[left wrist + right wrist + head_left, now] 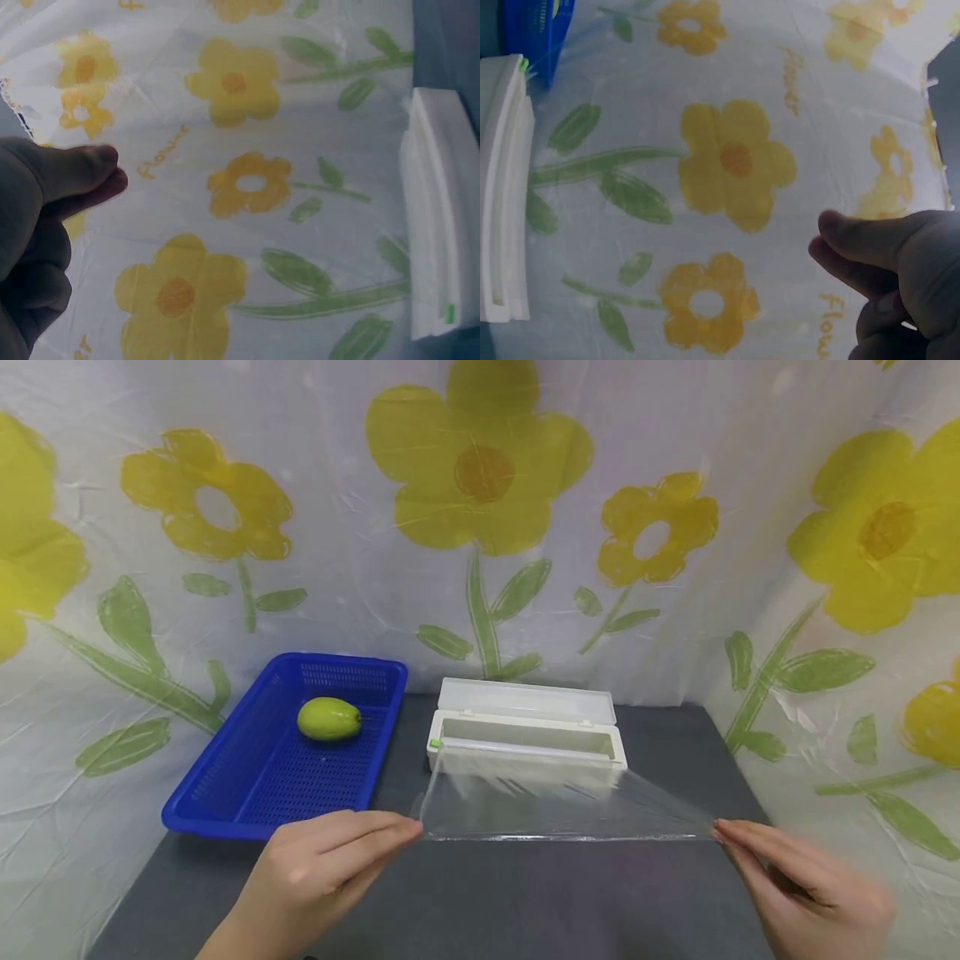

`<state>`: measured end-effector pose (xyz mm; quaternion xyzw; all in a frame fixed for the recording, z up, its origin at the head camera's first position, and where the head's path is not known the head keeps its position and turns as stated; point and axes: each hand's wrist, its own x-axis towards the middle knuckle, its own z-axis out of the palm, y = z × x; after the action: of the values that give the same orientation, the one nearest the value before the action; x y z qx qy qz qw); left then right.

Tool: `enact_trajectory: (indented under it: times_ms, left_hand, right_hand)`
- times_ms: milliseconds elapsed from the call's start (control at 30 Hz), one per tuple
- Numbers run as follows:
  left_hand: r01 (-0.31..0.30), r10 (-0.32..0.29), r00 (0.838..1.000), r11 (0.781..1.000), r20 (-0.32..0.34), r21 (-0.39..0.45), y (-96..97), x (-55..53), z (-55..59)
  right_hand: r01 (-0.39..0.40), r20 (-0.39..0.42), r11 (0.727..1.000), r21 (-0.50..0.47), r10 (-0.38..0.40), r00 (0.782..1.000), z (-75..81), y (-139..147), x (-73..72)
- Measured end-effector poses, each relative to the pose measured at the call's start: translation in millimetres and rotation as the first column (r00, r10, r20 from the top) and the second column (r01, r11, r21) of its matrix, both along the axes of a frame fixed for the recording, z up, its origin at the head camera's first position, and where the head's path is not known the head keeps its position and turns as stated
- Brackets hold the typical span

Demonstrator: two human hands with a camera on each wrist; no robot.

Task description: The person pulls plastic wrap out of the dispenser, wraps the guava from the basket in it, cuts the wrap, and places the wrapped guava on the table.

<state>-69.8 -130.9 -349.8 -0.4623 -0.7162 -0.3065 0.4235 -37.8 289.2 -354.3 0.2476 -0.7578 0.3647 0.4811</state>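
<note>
A clear sheet of plastic wrap (555,806) stretches out of a white wrap dispenser box (525,735), whose lid (525,700) stands raised at the back. My left hand (318,868) pinches the sheet's front left corner between thumb and fingers. On the other side, my right hand (810,889) pinches the front right corner. The front edge hangs taut between both hands above the dark table. Inside the box a roll (525,748) is partly visible. Both wrist views show the left hand (52,225) and right hand (892,277) with thumb and finger together; the film is hardly visible there.
A blue plastic basket (285,662) stands on the left of the dark table (480,902), with a green oval fruit (329,719) in it. A white curtain (337,593) printed with yellow flowers hangs behind and around the table.
</note>
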Motion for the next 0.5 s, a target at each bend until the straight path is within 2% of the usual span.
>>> enact_trajectory:
  times_ms: [67, 133, 233, 267, 300, 333, 367, 400, 467, 500]
  left_hand:
    - [0.042, -0.042, 0.999, 0.999, -0.004, -0.018, -1.5, 3.2, -7.2]
    - [0.078, -0.078, 0.997, 0.996, -0.001, -0.036, -2.3, 6.3, -13.7]
    - [0.139, -0.140, 0.990, 0.988, -0.011, -0.060, -2.6, 8.9, -22.5]
    - [0.165, -0.166, 0.986, 0.984, -0.007, -0.073, -3.2, 9.8, -25.3]
    - [0.195, -0.195, 0.981, 0.977, 0.008, -0.087, -3.9, 11.0, -28.1]
    - [0.225, -0.224, 0.974, 0.969, 0.015, -0.103, -4.8, 11.2, -30.6]
    - [0.253, -0.252, 0.968, 0.960, 0.022, -0.117, -5.5, 11.8, -33.2]
    - [0.279, -0.276, 0.960, 0.952, 0.036, -0.130, -6.3, 12.3, -36.1]
    - [0.321, -0.319, 0.947, 0.934, 0.044, -0.154, -6.6, 12.3, -42.5]
    - [0.337, -0.333, 0.941, 0.927, 0.054, -0.166, -6.3, 12.3, -46.3]
  right_hand:
    - [-0.081, -0.019, 0.996, 0.043, 0.082, 0.996, -2.3, 3, 1.3]
    - [-0.130, -0.009, 0.988, 0.089, 0.131, 0.991, -5.1, 8, 3.1]
    - [-0.164, 0.034, 0.973, 0.164, 0.161, 0.986, -13.1, 19, 5.5]
    - [-0.207, 0.057, 0.959, 0.196, 0.200, 0.978, -16.7, 25, 5.2]
    - [-0.272, 0.099, 0.931, 0.242, 0.256, 0.962, -19.5, 33, 4.6]
    - [-0.342, 0.143, 0.899, 0.275, 0.314, 0.939, -23.2, 40, 4.0]
    - [-0.434, 0.209, 0.846, 0.310, 0.385, 0.899, -26.5, 50, 2.7]
    - [-0.536, 0.286, 0.779, 0.327, 0.459, 0.841, -29.7, 59, 1.2]
    - [-0.685, 0.440, 0.645, 0.338, 0.535, 0.721, -35.6, 76, -0.4]
    - [-0.720, 0.490, 0.610, 0.329, 0.541, 0.683, -38.5, 83, 0.2]
